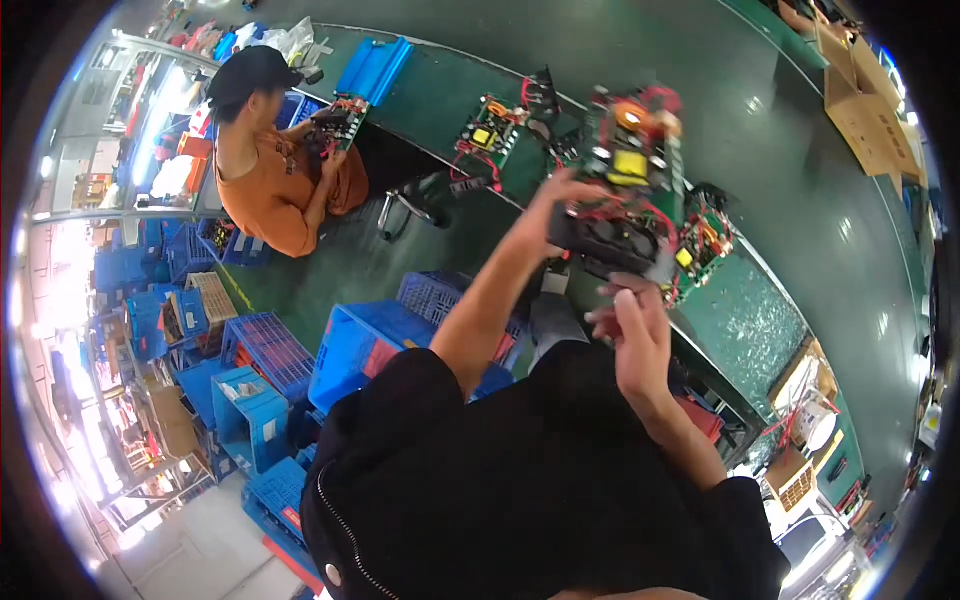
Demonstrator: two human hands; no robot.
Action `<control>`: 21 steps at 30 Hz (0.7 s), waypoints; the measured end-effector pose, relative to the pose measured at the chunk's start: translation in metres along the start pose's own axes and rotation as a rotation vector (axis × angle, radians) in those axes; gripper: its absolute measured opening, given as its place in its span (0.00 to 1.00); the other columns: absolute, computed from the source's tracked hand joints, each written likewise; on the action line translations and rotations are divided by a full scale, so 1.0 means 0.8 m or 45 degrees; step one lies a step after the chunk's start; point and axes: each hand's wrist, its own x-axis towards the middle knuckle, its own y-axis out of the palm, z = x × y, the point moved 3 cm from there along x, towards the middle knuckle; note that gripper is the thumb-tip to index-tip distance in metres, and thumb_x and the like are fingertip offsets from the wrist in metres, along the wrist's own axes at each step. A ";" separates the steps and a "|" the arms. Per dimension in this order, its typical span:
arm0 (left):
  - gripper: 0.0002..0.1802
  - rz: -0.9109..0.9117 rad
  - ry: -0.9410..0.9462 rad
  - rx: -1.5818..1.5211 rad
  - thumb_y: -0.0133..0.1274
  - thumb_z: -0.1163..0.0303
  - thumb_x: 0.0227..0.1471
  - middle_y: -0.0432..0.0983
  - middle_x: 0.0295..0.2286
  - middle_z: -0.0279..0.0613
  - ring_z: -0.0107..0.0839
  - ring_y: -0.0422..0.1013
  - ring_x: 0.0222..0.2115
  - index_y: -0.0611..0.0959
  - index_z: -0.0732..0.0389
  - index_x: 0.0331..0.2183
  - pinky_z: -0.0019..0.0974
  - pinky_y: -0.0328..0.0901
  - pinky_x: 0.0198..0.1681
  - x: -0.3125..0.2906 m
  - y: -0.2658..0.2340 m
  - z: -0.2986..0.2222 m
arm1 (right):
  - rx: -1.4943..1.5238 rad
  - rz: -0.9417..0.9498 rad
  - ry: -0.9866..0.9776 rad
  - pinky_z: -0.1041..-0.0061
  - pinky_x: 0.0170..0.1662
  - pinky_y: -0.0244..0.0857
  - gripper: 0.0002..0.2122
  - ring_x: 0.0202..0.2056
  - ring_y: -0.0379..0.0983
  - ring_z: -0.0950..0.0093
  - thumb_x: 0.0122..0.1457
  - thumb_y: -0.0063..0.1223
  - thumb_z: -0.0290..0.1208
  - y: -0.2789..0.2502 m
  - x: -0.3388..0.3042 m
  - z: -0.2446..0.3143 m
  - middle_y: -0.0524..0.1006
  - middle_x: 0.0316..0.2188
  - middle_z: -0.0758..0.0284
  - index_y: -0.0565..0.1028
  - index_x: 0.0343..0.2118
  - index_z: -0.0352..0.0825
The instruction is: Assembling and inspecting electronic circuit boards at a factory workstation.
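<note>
A circuit board (631, 167) with a yellow transformer, a copper coil and red wires is raised over the bench, slightly blurred. Black cooling fans (622, 238) sit at its near end. My left hand (566, 198) grips the left side of this assembly, its fingers partly hidden by it. Just below the fans is my right hand (638, 335), its fingers apart and loosely bent. Its fingertips are close to the fans' near edge; whether they touch cannot be told. Another similar board (706, 240) lies on the bench to the right, partly covered.
A third board (490, 135) lies farther left on the green bench (745, 315). A co-worker in an orange shirt (270, 190) sits at left, holding a board (345, 122) near a blue tray (375, 70). Blue crates (365, 345) stand by my left side. A cardboard box (865, 105) is far right.
</note>
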 end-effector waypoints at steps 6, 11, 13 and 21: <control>0.33 0.165 0.086 0.017 0.60 0.75 0.49 0.66 0.56 0.54 0.46 0.66 0.56 0.69 0.62 0.56 0.47 0.56 0.62 0.031 -0.249 -0.038 | -0.246 -0.005 0.169 0.81 0.33 0.66 0.13 0.33 0.74 0.80 0.68 0.43 0.37 0.008 0.087 -0.060 0.75 0.37 0.69 0.71 0.48 0.34; 0.20 0.126 0.234 0.684 0.54 0.73 0.55 0.72 0.50 0.52 0.40 0.70 0.51 0.71 0.66 0.50 0.44 0.60 0.59 -0.033 -0.512 0.021 | -0.374 -0.359 0.419 0.81 0.32 0.65 0.13 0.30 0.72 0.81 0.66 0.45 0.41 -0.067 0.088 -0.098 0.75 0.34 0.71 0.74 0.43 0.36; 0.23 0.099 -0.126 0.074 0.54 0.84 0.51 0.74 0.49 0.49 0.38 0.71 0.50 0.70 0.65 0.49 0.44 0.61 0.59 -0.017 -0.533 0.065 | -0.419 -0.562 0.431 0.81 0.32 0.65 0.13 0.31 0.72 0.81 0.65 0.46 0.41 -0.122 0.081 -0.109 0.75 0.34 0.71 0.74 0.43 0.36; 0.10 -0.685 -0.967 -0.358 0.54 0.72 0.50 0.80 0.29 0.47 0.37 0.77 0.32 0.81 0.67 0.34 0.36 0.71 0.42 -0.036 -0.576 0.127 | -0.278 -0.977 0.415 0.84 0.27 0.60 0.13 0.26 0.67 0.85 0.64 0.50 0.40 -0.198 0.043 -0.103 0.72 0.30 0.74 0.74 0.43 0.35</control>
